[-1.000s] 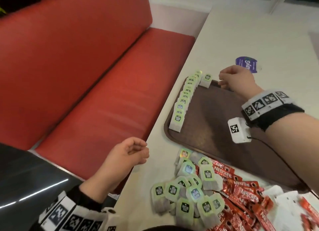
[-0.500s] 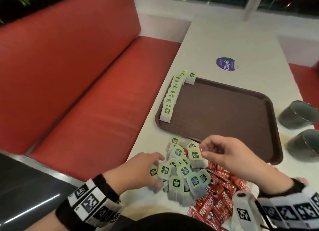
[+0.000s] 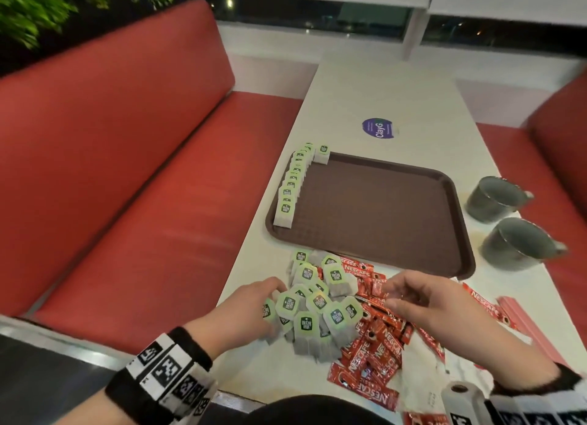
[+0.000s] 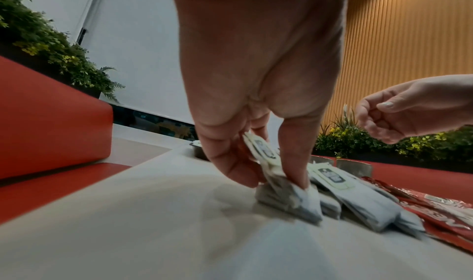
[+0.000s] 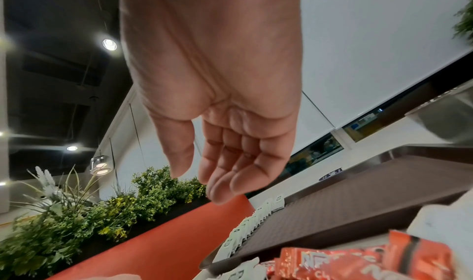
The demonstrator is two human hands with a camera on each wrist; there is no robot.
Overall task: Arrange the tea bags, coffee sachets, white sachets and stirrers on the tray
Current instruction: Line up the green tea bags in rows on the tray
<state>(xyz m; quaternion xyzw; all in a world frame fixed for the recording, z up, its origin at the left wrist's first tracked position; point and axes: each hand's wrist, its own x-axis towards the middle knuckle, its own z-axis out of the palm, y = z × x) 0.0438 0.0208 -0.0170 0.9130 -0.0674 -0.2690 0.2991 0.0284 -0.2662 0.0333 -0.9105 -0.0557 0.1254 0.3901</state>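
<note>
Right hand (image 3: pixel 422 304) nearer, empty; left hand (image 3: pixel 244 310) pinching tea bags (image 3: pixel 305 313)

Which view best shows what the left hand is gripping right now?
The left wrist view: the left hand pinches a tea bag between thumb and fingers at the pile's edge. The head view shows that hand from above, its grip hidden by the pile. The right wrist view hardly shows it.
</note>
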